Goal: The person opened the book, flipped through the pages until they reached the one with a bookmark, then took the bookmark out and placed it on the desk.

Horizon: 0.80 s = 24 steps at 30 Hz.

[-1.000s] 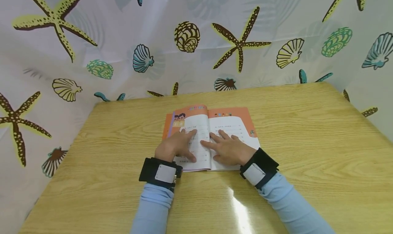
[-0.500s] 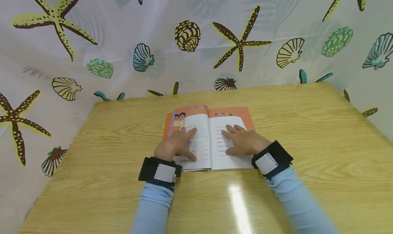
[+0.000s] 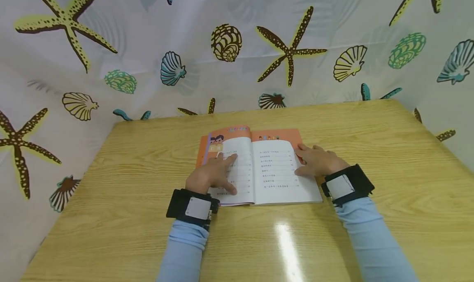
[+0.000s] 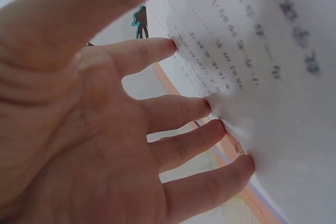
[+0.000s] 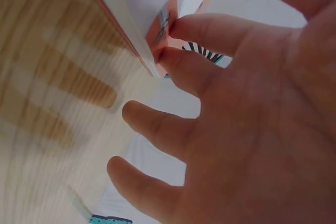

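An open book with orange page tops and lines of print lies on the wooden table. My left hand rests on its left page, fingers spread. In the left wrist view those fingertips press on the printed page. Over the book's right edge is my right hand, its fingers loosely extended. Seen from the right wrist, two fingertips touch the orange patch near the page edge, while the other two reach past the book over the table. Nothing is gripped by either hand.
The wooden table stretches out around the book. Behind it and at both sides hangs a white cloth printed with starfish and shells. Each wrist carries a black strap with a pale plate.
My right hand has slid rightward across the right page from the book's middle to its outer edge, uncovering the print. The left hand has stayed in place on the left page.
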{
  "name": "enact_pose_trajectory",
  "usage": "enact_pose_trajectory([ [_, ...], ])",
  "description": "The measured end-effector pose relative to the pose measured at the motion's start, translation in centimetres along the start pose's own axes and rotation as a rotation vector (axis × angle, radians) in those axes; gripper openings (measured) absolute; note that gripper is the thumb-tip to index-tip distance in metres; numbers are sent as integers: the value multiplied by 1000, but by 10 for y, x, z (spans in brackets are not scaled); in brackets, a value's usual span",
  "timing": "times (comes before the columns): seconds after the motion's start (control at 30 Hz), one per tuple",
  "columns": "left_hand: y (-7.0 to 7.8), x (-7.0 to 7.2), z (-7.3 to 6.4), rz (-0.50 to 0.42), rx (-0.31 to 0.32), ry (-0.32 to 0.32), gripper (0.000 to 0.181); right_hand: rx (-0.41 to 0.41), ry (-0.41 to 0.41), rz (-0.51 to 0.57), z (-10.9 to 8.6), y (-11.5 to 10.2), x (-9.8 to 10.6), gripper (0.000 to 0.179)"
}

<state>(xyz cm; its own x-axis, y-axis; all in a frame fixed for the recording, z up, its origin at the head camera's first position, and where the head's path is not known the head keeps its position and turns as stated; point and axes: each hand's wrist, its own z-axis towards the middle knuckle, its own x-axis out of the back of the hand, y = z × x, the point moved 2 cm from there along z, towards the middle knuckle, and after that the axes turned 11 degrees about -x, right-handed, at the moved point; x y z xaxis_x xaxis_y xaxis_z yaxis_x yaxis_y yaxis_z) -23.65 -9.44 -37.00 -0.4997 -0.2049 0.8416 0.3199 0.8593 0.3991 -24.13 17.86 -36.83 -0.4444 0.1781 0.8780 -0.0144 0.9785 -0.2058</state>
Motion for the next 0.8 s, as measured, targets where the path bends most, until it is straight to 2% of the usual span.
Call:
enact_pose_trajectory([
  [0.17,0,0,0,-8,3,-1,107,0,14,11,2,0,-1,78],
  [0.4,0,0,0,-8,-3,5,107,-12,44,55,5,9,0,41],
  [0.57,0,1,0,-6,-8,9,107,10,53,58,6,11,1,40],
  [0.8,1,0,1,-8,9,9,107,-19,69,44,5,9,0,41],
])
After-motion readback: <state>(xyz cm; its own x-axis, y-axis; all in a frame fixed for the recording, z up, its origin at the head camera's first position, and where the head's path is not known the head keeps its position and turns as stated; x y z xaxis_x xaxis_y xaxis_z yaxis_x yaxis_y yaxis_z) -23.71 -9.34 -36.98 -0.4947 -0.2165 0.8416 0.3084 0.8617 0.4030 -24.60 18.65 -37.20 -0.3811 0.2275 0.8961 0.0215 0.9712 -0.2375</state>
